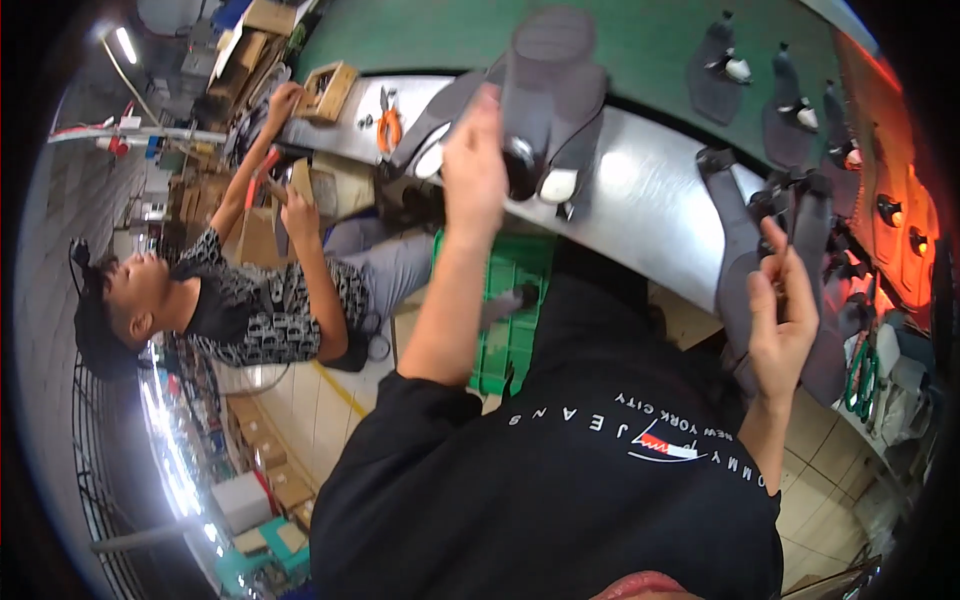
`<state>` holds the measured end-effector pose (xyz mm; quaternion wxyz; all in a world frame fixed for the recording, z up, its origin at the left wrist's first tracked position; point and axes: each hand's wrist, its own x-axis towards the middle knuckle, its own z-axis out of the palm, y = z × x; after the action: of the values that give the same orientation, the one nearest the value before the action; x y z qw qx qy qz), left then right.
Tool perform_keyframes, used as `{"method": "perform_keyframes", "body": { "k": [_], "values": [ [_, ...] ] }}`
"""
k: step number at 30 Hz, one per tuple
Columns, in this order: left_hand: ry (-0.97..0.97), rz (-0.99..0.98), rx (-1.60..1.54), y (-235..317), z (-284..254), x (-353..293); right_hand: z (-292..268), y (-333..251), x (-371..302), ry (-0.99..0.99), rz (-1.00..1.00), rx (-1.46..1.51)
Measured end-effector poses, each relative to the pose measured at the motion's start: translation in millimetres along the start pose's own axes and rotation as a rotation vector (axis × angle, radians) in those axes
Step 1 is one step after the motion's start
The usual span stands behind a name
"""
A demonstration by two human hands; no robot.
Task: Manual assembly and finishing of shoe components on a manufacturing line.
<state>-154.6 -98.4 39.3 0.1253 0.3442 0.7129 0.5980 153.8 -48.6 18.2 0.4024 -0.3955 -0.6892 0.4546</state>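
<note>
My left hand [475, 170] grips the side of a grey fabric shoe upper [555, 80] that stands on the edge of the steel worktop [650, 200]. White rounded parts and a black round part show at the upper's lower end. Over to the right, my right hand [780, 320] is closed on a second long grey shoe upper [735, 250], which hangs over the worktop's near edge. My black shirt fills the lower middle of the view.
A green conveyor belt [640, 40] behind the worktop carries several grey uppers [715, 65]. Orange-handled pliers [390, 125] and a wooden box [330, 90] lie on the worktop's left end. A green crate [510, 300] sits below. A seated co-worker [250, 300] works at left with an orange-handled tool.
</note>
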Motion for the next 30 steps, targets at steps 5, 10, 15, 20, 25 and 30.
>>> {"method": "perform_keyframes", "body": {
  "k": [5,10,15,20,25,30],
  "values": [
    [0.299,0.213,0.182,-33.0,-92.9,-8.0,-2.1,11.8,-2.0,0.035,0.048,0.026],
    [-0.073,-0.125,0.454,-174.6,-141.8,-115.5,-1.1,11.6,6.2,0.05,0.056,0.147],
    [-0.438,-0.046,0.769,-246.2,-115.0,-168.7,7.6,8.5,4.1,-0.037,-0.134,0.027],
    [-0.443,0.134,0.63,-244.7,-100.7,-154.9,16.5,-7.4,-2.8,-0.073,-0.028,-0.086],
    [-0.268,0.337,0.497,-108.9,-76.9,-114.3,28.6,4.3,-14.6,-0.315,0.003,0.19],
    [-0.024,0.57,0.18,-6.9,-7.6,-81.3,52.5,-9.1,-17.9,-0.489,0.009,0.272]
  ]
}}
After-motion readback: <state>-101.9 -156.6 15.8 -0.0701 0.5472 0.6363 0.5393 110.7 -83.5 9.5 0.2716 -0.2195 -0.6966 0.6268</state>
